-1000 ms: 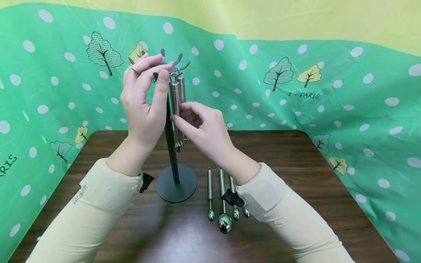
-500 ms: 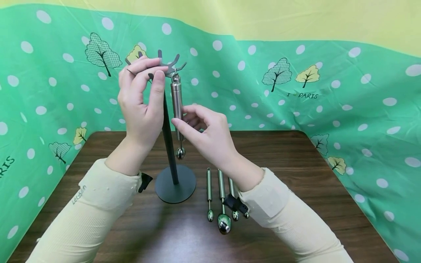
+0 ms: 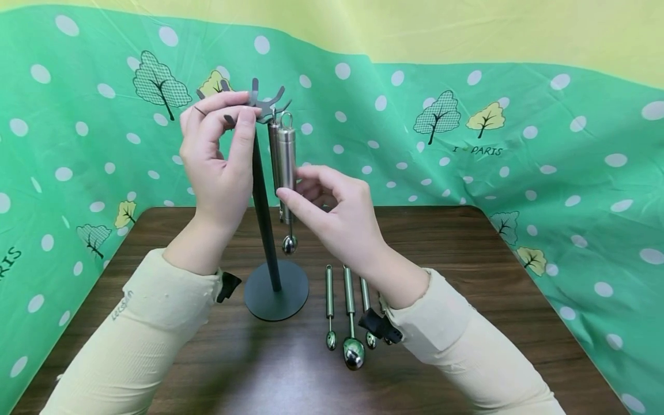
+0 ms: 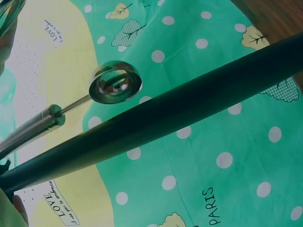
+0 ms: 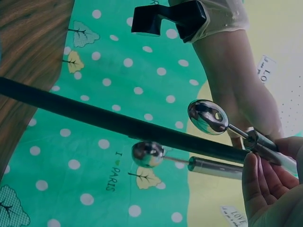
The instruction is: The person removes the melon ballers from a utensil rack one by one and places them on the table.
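Note:
My right hand (image 3: 337, 216) pinches the steel handle of a melon baller (image 3: 287, 164) between thumb and fingers, just right of a black hanging rack's post (image 3: 266, 225). The baller hangs scoop down, its wire loop close to a hook; whether they touch I cannot tell. In the right wrist view its scoop (image 5: 208, 116) has a small hole. Behind it a second melon baller (image 5: 213, 167) hangs from the rack. My left hand (image 3: 218, 155) holds the hooked top of the rack (image 3: 267, 108), fingers over the arms and thumb at the front.
On the brown wooden table (image 3: 425, 248), right of the rack's round base (image 3: 276, 305), lie several steel utensils, among them a larger scoop (image 3: 354, 353) and a small one (image 3: 331, 340). My right wrist partly covers them. A green and yellow patterned cloth (image 3: 394, 127) surrounds the table.
My right hand has moved slightly right and down with the melon baller, whose loop has shifted right of its former hook position. My left hand, on the rack top, has drifted a little left.

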Available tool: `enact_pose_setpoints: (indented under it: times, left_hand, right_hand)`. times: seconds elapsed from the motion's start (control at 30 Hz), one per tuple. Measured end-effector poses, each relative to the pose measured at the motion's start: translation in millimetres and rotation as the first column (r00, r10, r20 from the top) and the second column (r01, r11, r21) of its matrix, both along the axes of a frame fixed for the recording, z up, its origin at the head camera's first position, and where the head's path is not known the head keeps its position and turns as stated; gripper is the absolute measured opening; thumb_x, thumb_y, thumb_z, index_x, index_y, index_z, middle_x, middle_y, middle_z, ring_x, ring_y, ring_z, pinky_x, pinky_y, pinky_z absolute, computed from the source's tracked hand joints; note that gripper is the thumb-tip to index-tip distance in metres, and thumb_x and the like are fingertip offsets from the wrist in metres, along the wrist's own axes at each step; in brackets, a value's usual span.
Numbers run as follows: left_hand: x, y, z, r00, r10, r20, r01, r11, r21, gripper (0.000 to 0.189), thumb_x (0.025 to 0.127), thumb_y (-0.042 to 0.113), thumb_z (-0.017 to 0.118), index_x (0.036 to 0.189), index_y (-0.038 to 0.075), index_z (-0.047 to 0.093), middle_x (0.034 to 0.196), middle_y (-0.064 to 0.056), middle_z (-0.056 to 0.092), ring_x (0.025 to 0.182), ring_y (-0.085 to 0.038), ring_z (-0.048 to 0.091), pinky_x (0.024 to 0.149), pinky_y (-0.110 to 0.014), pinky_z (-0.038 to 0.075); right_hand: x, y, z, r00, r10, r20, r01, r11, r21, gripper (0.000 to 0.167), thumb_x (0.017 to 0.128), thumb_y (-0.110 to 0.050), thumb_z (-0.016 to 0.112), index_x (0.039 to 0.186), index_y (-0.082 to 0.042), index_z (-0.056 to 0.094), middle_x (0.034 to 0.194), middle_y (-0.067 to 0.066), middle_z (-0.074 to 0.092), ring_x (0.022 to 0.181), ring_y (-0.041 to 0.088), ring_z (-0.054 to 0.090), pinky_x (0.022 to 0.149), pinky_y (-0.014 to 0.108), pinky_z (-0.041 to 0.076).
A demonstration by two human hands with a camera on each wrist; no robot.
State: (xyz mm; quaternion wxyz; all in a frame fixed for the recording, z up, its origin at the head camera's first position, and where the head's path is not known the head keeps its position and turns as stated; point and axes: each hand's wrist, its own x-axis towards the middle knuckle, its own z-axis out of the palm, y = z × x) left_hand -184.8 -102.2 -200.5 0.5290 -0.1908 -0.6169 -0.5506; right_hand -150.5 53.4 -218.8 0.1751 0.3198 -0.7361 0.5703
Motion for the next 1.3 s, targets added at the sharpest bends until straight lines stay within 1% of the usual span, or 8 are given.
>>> enact_pose_setpoints:
  times: [0.2,0.33,0.47,0.6,0.77,0.93,1.03,1.3]
  left_hand:
    - [-1.1,-2.3,-0.5,0.995,-0.102,-0.006,0.102,0.994,0.050,0.017,0.091,0.001,0.059,0.092,-0.013,0.070,0.108,-0.001,0.064,0.109,-0.015,0.054,0.088,-0.027,0.051]
    - [-2.1,-2.5,-0.8,0.990,-0.138,-0.016,0.139,0.988,0.065,0.017,0.091,-0.001,0.059,0.092,-0.015,0.068,0.107,0.003,0.062,0.108,-0.017,0.055,0.086,-0.026,0.051]
    - [-2.7,-3.0,-0.5,0.988,-0.150,-0.023,0.151,0.986,0.076,0.018,0.091,0.000,0.058,0.092,-0.015,0.067,0.106,0.004,0.062,0.106,-0.017,0.056,0.082,-0.023,0.049]
    - [-3.5,-3.6,-0.2,0.987,-0.158,-0.030,0.160,0.984,0.082,0.018,0.091,0.000,0.058,0.091,-0.016,0.067,0.106,0.004,0.063,0.106,-0.018,0.055,0.080,-0.023,0.048]
    - [-3.8,-4.1,0.1,0.986,-0.163,-0.032,0.165,0.983,0.081,0.018,0.091,-0.001,0.057,0.091,-0.016,0.067,0.107,0.003,0.065,0.109,-0.018,0.055,0.080,-0.022,0.048]
    - [-4.2,-4.5,0.2,0.984,-0.173,-0.034,0.175,0.981,0.081,0.017,0.091,-0.002,0.057,0.093,-0.016,0.068,0.109,0.000,0.068,0.113,-0.020,0.054,0.080,-0.022,0.048]
    - [-4.5,-4.5,0.0,0.985,-0.171,-0.034,0.173,0.982,0.074,0.018,0.091,-0.002,0.056,0.095,-0.015,0.068,0.109,-0.001,0.069,0.113,-0.020,0.055,0.081,-0.022,0.048]
    - [-6.1,-5.8,-1.2,0.982,-0.182,-0.045,0.185,0.981,0.058,0.022,0.090,0.000,0.056,0.101,-0.014,0.069,0.107,0.002,0.071,0.110,-0.018,0.054,0.080,-0.023,0.047]
  right_hand:
    - [3.6,11.1,-3.7,1.000,-0.021,-0.015,0.022,1.000,0.014,0.024,0.084,-0.006,0.075,0.107,0.001,0.072,0.081,0.010,0.070,0.069,0.014,0.063,0.064,0.026,0.056]
    - [6.1,19.2,-6.2,0.999,-0.024,-0.024,0.024,1.000,-0.008,0.022,0.083,-0.003,0.075,0.104,0.002,0.072,0.079,0.011,0.069,0.067,0.013,0.061,0.062,0.025,0.054]
    - [8.7,27.6,-8.7,0.999,-0.018,-0.036,0.017,0.999,-0.041,0.021,0.081,0.001,0.075,0.102,0.003,0.071,0.076,0.011,0.067,0.065,0.013,0.059,0.058,0.024,0.051]
    - [10.5,36.3,-15.1,0.998,-0.045,-0.041,0.043,0.998,-0.047,0.021,0.080,0.002,0.075,0.100,0.004,0.071,0.075,0.012,0.067,0.065,0.011,0.059,0.058,0.022,0.050]
    - [11.1,45.4,-26.8,0.998,-0.069,-0.011,0.068,0.997,-0.046,0.019,0.080,0.003,0.074,0.099,0.004,0.072,0.075,0.011,0.067,0.063,0.010,0.059,0.057,0.021,0.050]
    - [10.5,52.9,-36.1,0.997,-0.079,0.024,0.081,0.995,-0.060,0.018,0.080,0.004,0.073,0.098,0.005,0.071,0.074,-0.001,0.067,0.063,0.008,0.059,0.056,0.020,0.050]
    - [10.1,58.7,-41.4,0.993,-0.095,0.072,0.099,0.993,-0.061,0.018,0.081,0.004,0.073,0.099,0.006,0.071,0.075,-0.008,0.065,0.062,0.008,0.059,0.057,0.020,0.051]
    - [11.7,75.1,-57.5,0.974,-0.169,0.149,0.177,0.984,-0.036,0.015,0.082,0.003,0.073,0.097,0.005,0.070,0.074,-0.013,0.064,0.059,0.007,0.059,0.056,0.019,0.052]
